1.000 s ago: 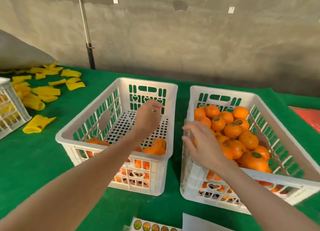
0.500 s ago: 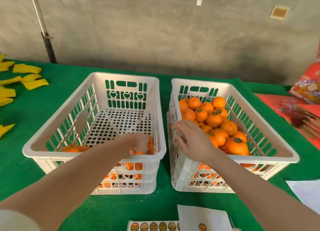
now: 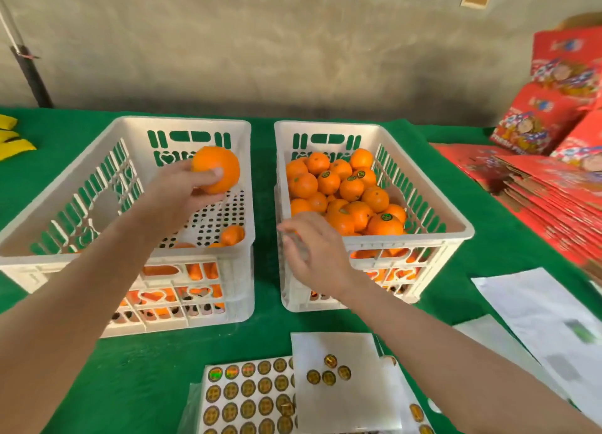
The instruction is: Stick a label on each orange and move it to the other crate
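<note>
Orange fruit (image 3: 215,169) sits in your left grip (image 3: 182,192), fingers curled round it, above the left crate (image 3: 182,122), centre-left of frame. Your right grip (image 3: 312,248) hangs loose-fingered over the right crate (image 3: 469,231). Turn smooth skin up for a label (image 3: 328,377).

I've got a green cloth table (image 3: 136,368) in front of me. Along its right edge there's a stack of flattened red cartons (image 3: 553,205), with printed red boxes (image 3: 537,124) propped behind them at the far right corner. White paper sheets (image 3: 534,306) lie by the near right edge. Yellow pieces (image 3: 13,140) sit at the left edge, and a black pole (image 3: 31,75) stands against the grey wall (image 3: 260,42).
</note>
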### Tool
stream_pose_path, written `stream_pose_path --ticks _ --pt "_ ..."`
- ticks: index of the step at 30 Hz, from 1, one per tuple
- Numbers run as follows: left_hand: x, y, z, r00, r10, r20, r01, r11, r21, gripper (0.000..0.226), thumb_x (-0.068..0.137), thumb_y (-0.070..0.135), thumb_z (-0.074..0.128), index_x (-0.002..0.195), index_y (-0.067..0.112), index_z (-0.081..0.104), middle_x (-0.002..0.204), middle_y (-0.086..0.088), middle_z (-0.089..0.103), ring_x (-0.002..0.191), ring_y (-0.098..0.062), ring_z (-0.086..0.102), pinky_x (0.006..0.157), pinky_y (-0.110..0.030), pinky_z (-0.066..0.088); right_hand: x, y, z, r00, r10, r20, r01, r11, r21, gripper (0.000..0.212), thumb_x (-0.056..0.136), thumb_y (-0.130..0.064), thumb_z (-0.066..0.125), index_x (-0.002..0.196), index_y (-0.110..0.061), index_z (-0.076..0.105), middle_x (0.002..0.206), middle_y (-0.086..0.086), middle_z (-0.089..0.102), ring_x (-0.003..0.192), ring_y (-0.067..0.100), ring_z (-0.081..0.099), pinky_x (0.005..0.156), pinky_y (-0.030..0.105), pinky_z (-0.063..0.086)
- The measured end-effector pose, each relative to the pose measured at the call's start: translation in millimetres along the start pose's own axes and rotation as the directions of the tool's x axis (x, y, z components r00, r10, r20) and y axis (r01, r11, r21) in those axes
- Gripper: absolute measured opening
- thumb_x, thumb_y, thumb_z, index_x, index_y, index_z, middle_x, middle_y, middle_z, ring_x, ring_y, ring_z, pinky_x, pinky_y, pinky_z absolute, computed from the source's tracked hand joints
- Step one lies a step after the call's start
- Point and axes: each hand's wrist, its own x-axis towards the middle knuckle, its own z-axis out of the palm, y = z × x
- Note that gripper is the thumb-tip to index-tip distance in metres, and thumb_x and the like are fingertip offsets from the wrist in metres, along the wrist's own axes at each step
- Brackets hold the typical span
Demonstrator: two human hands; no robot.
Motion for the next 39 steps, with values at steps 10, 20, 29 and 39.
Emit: stream_pose_path --ticks 10,20,29,39 --pt "-97.9 -26.9 49.8 0.975 0.039 0.217 0.001 0.984 -0.179 0.065 0.062 -0.002 0.066 0.123 0.015 0.053 0.124 -0.010 0.058 0.109 -0.032 0.063 0.075 -0.031 0.057 -138.3 56.5 1.5 0.249 0.609 0.753 -0.460 0.759 -0.462 0.059 0.093 -0.050 0.044 0.139 -0.014 0.044 0.142 0.007 0.036 0.135 0.027 0.027 0.111 0.041 0.028" --pt "-121.2 -114.6 74.3 0.943 -0.275 0.185 0.290 0.955 -0.056 0.063 0.064 0.031 0.070 0.121 0.009 0.056 0.118 -0.006 0.067 0.115 -0.024 0.059 0.097 -0.036 0.047 -130.3 58.0 -14.0 0.431 0.581 0.690 -0.643 0.734 -0.217 0.017 0.090 -0.021 0.059 0.075 -0.015 0.063 0.079 -0.008 0.055 0.088 0.016 0.059 0.079 0.026 0.044" --pt "-117.8 -169.7 74.6 0.839 -0.489 0.240 0.519 0.851 -0.082 0.088 0.072 0.044 0.060 0.148 0.019 0.023 0.139 -0.012 0.049 0.128 -0.029 0.046 0.116 -0.048 0.021 -129.2 65.7 -33.4 0.354 0.737 0.576 -0.935 0.260 0.242 0.022 0.085 -0.005 0.066 0.067 -0.017 0.062 0.080 -0.002 0.061 0.073 0.009 0.055 0.067 0.020 0.043" --pt "-102.4 -182.3 98.1 0.800 -0.502 0.329 0.524 0.852 0.026 0.046 0.067 0.046 0.059 0.106 0.022 0.051 0.089 -0.006 0.075 0.083 -0.020 0.072 0.070 -0.033 0.055 -128.1 60.2 -40.7 0.444 0.734 0.514 -0.895 0.391 0.216 0.013 0.088 -0.006 0.061 0.079 -0.014 0.059 0.093 0.001 0.062 0.087 0.015 0.056 0.069 0.019 0.043"
